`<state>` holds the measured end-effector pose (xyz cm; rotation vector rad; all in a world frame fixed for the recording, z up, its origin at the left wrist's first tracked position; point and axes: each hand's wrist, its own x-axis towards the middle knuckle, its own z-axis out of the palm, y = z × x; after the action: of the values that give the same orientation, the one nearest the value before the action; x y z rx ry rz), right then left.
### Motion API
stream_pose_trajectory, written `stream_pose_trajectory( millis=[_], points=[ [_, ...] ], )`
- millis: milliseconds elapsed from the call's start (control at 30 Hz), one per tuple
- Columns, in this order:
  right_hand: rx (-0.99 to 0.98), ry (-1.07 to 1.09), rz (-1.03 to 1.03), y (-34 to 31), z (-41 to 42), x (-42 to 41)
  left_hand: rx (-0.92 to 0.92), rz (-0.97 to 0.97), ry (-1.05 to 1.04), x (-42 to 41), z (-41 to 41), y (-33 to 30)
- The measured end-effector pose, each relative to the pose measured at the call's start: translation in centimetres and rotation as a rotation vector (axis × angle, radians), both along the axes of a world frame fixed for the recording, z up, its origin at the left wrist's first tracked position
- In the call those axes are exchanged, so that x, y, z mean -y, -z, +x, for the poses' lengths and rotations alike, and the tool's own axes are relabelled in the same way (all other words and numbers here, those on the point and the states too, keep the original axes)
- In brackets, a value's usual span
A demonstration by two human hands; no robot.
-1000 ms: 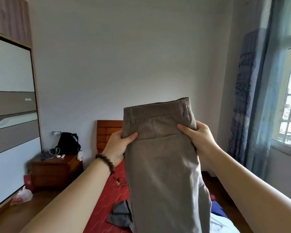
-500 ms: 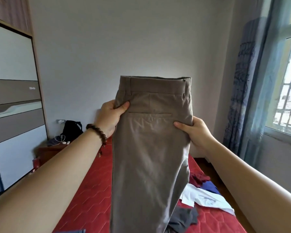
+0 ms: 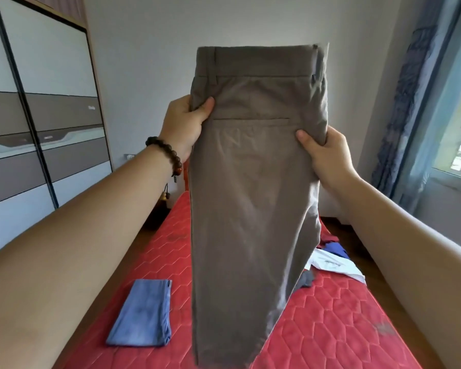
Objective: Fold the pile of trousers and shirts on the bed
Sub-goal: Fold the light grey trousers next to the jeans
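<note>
From the left I see a wardrobe [image 3: 43, 123] along the wall, then the red bed [image 3: 330, 315] running away from me, with folded jeans [image 3: 144, 312] lying flat near its left edge and bare mattress around them. My left hand [image 3: 183, 126] pinches the trousers [image 3: 253, 195] just below the waistband, thumb in front. They hang upright in the air above the bed's middle. My right hand [image 3: 325, 155] grips their right edge, lower. Right of them lies a loose pile [image 3: 330, 259], near the curtain [image 3: 415, 107].
</note>
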<state>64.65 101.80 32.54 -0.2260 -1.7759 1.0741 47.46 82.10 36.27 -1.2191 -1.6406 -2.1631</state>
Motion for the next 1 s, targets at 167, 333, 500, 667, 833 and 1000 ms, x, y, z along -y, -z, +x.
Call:
stream_pose_trajectory(
  millis=[167,333,500,667,833,1000],
  points=[
    [-0.016,0.038,0.063,-1.1,0.9,1.6,0.045,0.027,-0.033,1.1,0.9,-0.4],
    [0.039,0.008,0.031,2.5,-0.5,0.7,0.164,-0.032,0.030,0.2,-0.5,3.4],
    [0.163,-0.068,-0.054,7.4,-4.2,-1.8,0.256,-0.128,0.103,-1.4,-4.8,8.2],
    [0.238,-0.171,-0.179,12.4,-10.2,-4.4,0.300,-0.229,0.067,-4.1,-10.1,14.5],
    [0.353,-0.252,-0.297,18.1,-16.0,-6.4,0.333,-0.345,0.078,-5.3,-15.3,21.4],
    [0.472,-0.300,-0.376,21.4,-20.0,-7.3,0.372,-0.412,0.162,-6.1,-19.4,25.6]
  ],
)
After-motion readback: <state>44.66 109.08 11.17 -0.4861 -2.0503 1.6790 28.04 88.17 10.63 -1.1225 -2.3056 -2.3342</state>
